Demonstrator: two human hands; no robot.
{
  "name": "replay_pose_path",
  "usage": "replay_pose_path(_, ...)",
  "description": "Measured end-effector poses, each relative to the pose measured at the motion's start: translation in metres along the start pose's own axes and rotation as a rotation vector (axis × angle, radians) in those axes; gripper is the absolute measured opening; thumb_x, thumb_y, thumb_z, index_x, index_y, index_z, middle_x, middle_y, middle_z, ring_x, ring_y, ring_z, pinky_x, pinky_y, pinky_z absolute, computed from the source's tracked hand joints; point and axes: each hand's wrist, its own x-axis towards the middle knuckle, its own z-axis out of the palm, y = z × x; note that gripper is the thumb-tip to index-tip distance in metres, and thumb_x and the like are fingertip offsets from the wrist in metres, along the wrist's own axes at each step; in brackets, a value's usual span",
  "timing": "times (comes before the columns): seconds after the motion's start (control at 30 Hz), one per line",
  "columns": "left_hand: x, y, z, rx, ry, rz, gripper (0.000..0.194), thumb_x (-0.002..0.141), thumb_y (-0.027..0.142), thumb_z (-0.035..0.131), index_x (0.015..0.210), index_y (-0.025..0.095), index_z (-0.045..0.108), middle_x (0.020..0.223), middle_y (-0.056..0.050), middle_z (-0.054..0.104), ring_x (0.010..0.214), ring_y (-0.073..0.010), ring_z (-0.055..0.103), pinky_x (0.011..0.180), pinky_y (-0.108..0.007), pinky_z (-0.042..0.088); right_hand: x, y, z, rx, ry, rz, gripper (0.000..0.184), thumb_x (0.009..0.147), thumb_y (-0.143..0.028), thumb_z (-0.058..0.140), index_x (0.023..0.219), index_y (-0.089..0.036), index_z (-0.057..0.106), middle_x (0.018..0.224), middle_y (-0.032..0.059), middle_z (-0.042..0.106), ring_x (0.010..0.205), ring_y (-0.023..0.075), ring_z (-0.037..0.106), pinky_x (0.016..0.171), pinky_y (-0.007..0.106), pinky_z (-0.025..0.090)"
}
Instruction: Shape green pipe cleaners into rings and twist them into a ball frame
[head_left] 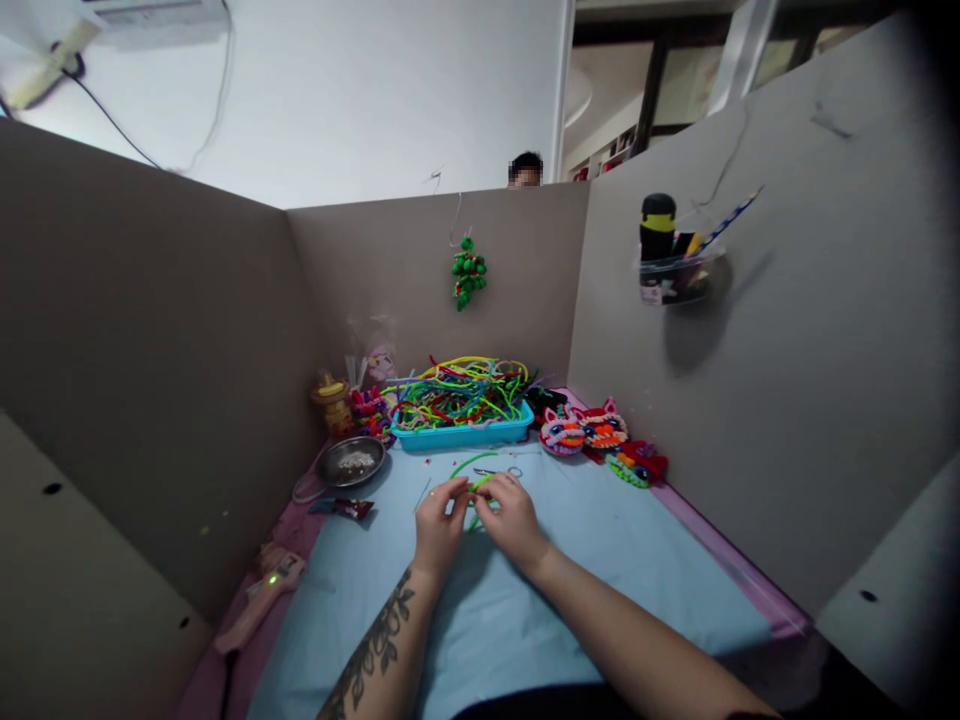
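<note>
My left hand [441, 525] and my right hand [514, 522] meet above the light blue cloth, fingertips pinched close together. Between them is a bright green pipe cleaner [481, 483], gripped from both sides. Its exact bend is partly covered by my fingers. Another green length [474, 459] curves out beyond my fingertips, and a short green end shows below them; I cannot tell whether these are all one piece. Just past my right hand lies a pair of small scissors [513, 471]. A thin straight stick [422, 494] rests left of my left hand.
A blue tray [465, 436] heaped with coloured pipe cleaners stands at the back. Left are a metal bowl [330, 464] with small white bits, a dark packet [352, 508] and a pink glue gun [262, 600]. Finished colourful pieces [604, 428] lie right. Grey partitions [787, 380] enclose the table.
</note>
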Motion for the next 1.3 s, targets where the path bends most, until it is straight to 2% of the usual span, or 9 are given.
replay_pose_path(0.13, 0.001, 0.003, -0.001, 0.032, 0.020, 0.038, 0.018, 0.079, 0.025, 0.057, 0.095, 0.019, 0.059, 0.088, -0.006, 0.066, 0.078, -0.0156, 0.063, 0.069, -0.027, 0.052, -0.001, -0.002, -0.003, -0.037, 0.033, -0.037, 0.012, 0.078, -0.013, 0.051, 0.075, -0.020, 0.061, 0.075, 0.0034, 0.058, 0.079, 0.0181, 0.052, 0.074, 0.033, 0.042)
replay_pose_path(0.27, 0.002, 0.001, -0.005, 0.074, 0.047, 0.103, 0.016, 0.079, 0.023, 0.057, 0.094, 0.019, 0.056, 0.085, -0.005, 0.065, 0.078, -0.0155, 0.062, 0.072, -0.029, 0.050, -0.003, -0.002, -0.011, -0.096, 0.097, -0.152, 0.018, 0.079, -0.017, 0.053, 0.094, -0.021, 0.061, 0.101, 0.0077, 0.058, 0.100, 0.0223, 0.049, 0.088, 0.041, 0.039)
replay_pose_path(0.4, 0.001, -0.005, -0.008, 0.143, 0.044, 0.163, 0.012, 0.079, 0.022, 0.055, 0.091, 0.020, 0.056, 0.081, -0.004, 0.064, 0.076, -0.0162, 0.061, 0.072, -0.030, 0.049, -0.005, 0.002, -0.014, -0.091, 0.009, -0.351, 0.034, 0.078, -0.013, 0.050, 0.107, -0.030, 0.058, 0.108, 0.0035, 0.058, 0.107, 0.0225, 0.046, 0.091, 0.044, 0.036)
replay_pose_path(0.5, 0.001, -0.005, -0.008, 0.187, 0.058, 0.240, 0.012, 0.079, 0.018, 0.052, 0.091, 0.020, 0.055, 0.081, -0.004, 0.063, 0.075, -0.0158, 0.060, 0.071, -0.030, 0.049, -0.005, 0.005, -0.014, -0.114, -0.009, -0.419, 0.040, 0.077, -0.014, 0.051, 0.111, -0.034, 0.058, 0.109, 0.0021, 0.058, 0.107, 0.0237, 0.046, 0.092, 0.046, 0.035)
replay_pose_path(0.63, 0.000, -0.001, -0.007, 0.196, 0.073, 0.303, 0.013, 0.079, 0.016, 0.052, 0.091, 0.020, 0.053, 0.079, -0.003, 0.062, 0.074, -0.0152, 0.060, 0.069, -0.029, 0.048, -0.006, 0.007, -0.014, -0.123, 0.025, -0.431, 0.044, 0.076, -0.014, 0.053, 0.115, -0.034, 0.056, 0.110, 0.0030, 0.058, 0.107, 0.0246, 0.045, 0.092, 0.047, 0.034)
replay_pose_path(0.8, 0.000, 0.000, -0.007, 0.209, 0.084, 0.306, 0.011, 0.080, 0.018, 0.052, 0.091, 0.020, 0.051, 0.078, -0.003, 0.061, 0.073, -0.0149, 0.059, 0.067, -0.028, 0.048, -0.005, 0.005, -0.013, -0.090, 0.053, -0.381, 0.042, 0.077, -0.014, 0.055, 0.114, -0.035, 0.058, 0.109, 0.0026, 0.059, 0.105, 0.0235, 0.046, 0.092, 0.047, 0.035)
replay_pose_path(0.97, 0.000, -0.006, -0.005, 0.159, 0.081, 0.203, 0.010, 0.079, 0.023, 0.055, 0.088, 0.019, 0.052, 0.079, -0.003, 0.061, 0.073, -0.0157, 0.060, 0.069, -0.030, 0.049, -0.001, -0.001, -0.010, 0.078, 0.019, -0.238, 0.034, 0.082, -0.013, 0.050, 0.109, -0.031, 0.061, 0.099, 0.0036, 0.061, 0.098, 0.0203, 0.050, 0.084, 0.041, 0.042)
replay_pose_path(1.17, 0.000, -0.011, -0.003, 0.115, -0.001, 0.082, 0.009, 0.080, 0.022, 0.054, 0.088, 0.020, 0.052, 0.080, -0.004, 0.060, 0.075, -0.0162, 0.059, 0.070, -0.031, 0.048, -0.001, 0.004, -0.012, -0.018, -0.035, -0.299, 0.039, 0.081, -0.010, 0.049, 0.113, -0.031, 0.059, 0.089, 0.0021, 0.065, 0.094, 0.0201, 0.052, 0.086, 0.041, 0.039)
replay_pose_path(1.3, 0.000, -0.011, -0.004, 0.117, -0.036, 0.090, 0.009, 0.080, 0.022, 0.053, 0.088, 0.020, 0.051, 0.080, -0.003, 0.059, 0.075, -0.0157, 0.059, 0.070, -0.030, 0.048, -0.002, 0.009, -0.013, -0.069, -0.043, -0.304, 0.040, 0.081, -0.010, 0.048, 0.113, -0.031, 0.059, 0.088, 0.0019, 0.066, 0.094, 0.0204, 0.052, 0.089, 0.043, 0.035)
